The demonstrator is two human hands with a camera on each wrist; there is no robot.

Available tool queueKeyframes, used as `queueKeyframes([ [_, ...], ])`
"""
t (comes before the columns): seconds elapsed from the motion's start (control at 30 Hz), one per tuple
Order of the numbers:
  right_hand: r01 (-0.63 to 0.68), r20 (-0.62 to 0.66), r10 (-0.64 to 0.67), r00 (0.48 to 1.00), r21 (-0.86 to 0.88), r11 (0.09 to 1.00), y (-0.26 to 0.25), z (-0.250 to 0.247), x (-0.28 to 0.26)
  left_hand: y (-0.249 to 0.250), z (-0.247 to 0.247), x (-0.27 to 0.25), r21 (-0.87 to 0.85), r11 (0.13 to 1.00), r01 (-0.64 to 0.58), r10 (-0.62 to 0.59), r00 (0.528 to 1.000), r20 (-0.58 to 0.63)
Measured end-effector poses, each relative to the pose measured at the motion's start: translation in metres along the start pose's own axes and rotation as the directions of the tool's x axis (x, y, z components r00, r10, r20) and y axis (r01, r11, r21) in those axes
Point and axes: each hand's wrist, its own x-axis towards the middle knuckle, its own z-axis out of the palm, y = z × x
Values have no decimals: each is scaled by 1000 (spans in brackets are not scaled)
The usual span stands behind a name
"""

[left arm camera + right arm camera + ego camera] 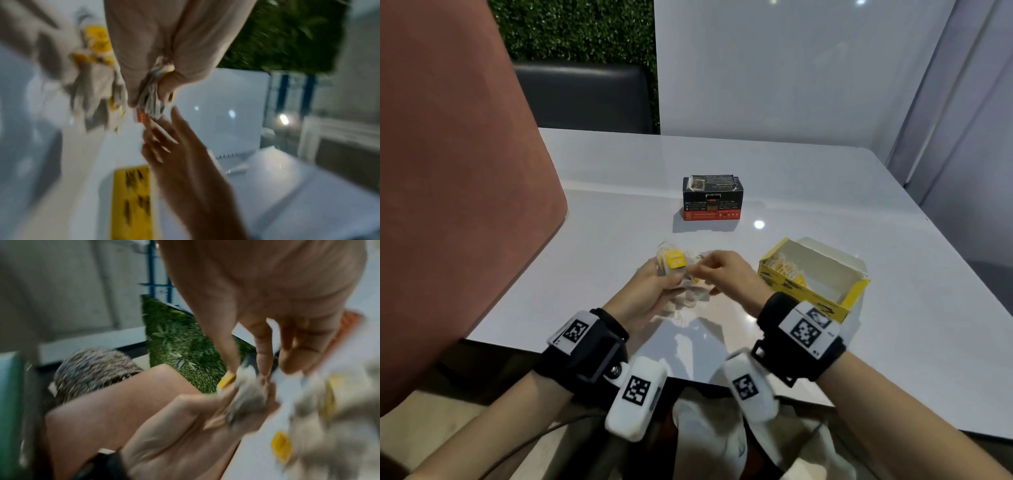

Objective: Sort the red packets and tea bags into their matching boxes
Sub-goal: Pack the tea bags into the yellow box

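Note:
A bundle of tea bags (673,262) with yellow tags is gripped in my left hand (666,274) above the table's near middle. In the left wrist view the thumb and fingers of the left hand (151,97) clamp the stacked tags, and the bags (98,91) dangle below. My right hand (705,269) meets the bundle from the right, and in the right wrist view the right hand (246,372) pinches a bag there. The open yellow box (815,277) holding several tea bags lies to the right. The black and red box (712,200) stands behind the hands.
A white table (825,192) carries everything, with a few loose tea bags (693,303) under my hands. A reddish panel (448,171) rises along the left, a dark seat back (582,96) behind. White walls close the back and right.

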Motion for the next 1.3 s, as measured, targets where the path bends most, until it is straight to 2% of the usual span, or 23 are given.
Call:
queueKeyframes([
  [0.07, 57, 76, -43, 996, -208, 976, -6, -24, 2, 7, 2, -1, 120, 993, -20, 17, 999, 29],
  [0.17, 128, 249, -77, 965, -195, 972, -15, -53, 2, 20, 20, -3, 428, 902, -65, 7, 991, 136],
  [0.23, 180, 294, -107, 950, -232, 956, -20, -71, 2, 27, 34, 2, 556, 816, -156, 39, 975, 217],
  [0.3, 200, 225, -135, 965, -300, 933, -24, -86, 0, 35, 49, 10, 563, 800, -208, 62, 962, 267],
  [0.37, 206, 109, -177, 978, -384, 900, -23, -100, -1, 41, 65, 22, 552, 806, -213, 72, 961, 266],
  [0.47, 240, 10, -273, 962, -510, 826, -18, -120, -6, 43, 92, 42, 601, 766, -231, 80, 960, 267],
  [0.53, 230, -20, -295, 955, -577, 784, -10, -133, -11, 41, 107, 51, 657, 720, -224, 28, 955, 296],
  [0.6, 209, -20, -298, 954, -666, 716, 1, -147, -15, 38, 116, 59, 765, 602, -229, -28, 951, 307],
  [0.67, 156, 14, -230, 973, -775, 613, 16, -159, -16, 32, 114, 67, 852, 460, -251, -48, 951, 306],
  [0.73, 104, 51, -118, 992, -857, 505, 32, -165, -16, 24, 108, 73, 883, 403, -242, -74, 953, 295],
  [0.87, 120, 150, 26, 988, -874, 471, 52, -155, -13, 9, 102, 78, 865, 448, -223, -93, 951, 294],
  [1.0, 149, 228, 104, 968, -857, 494, 62, -139, -11, 1, 102, 84, 844, 499, -196, -78, 960, 269],
  [1.17, 137, 181, 33, 983, -840, 526, 66, -129, -4, -4, 105, 89, 844, 507, -173, -54, 971, 232],
  [1.23, 101, 152, 44, 987, -821, 561, 67, -128, -3, -5, 105, 90, 840, 518, -160, -55, 974, 219],
  [1.3, 13, 100, 103, 990, -779, 627, 67, -132, -5, -5, 104, 91, 822, 554, -133, -65, 977, 202],
])
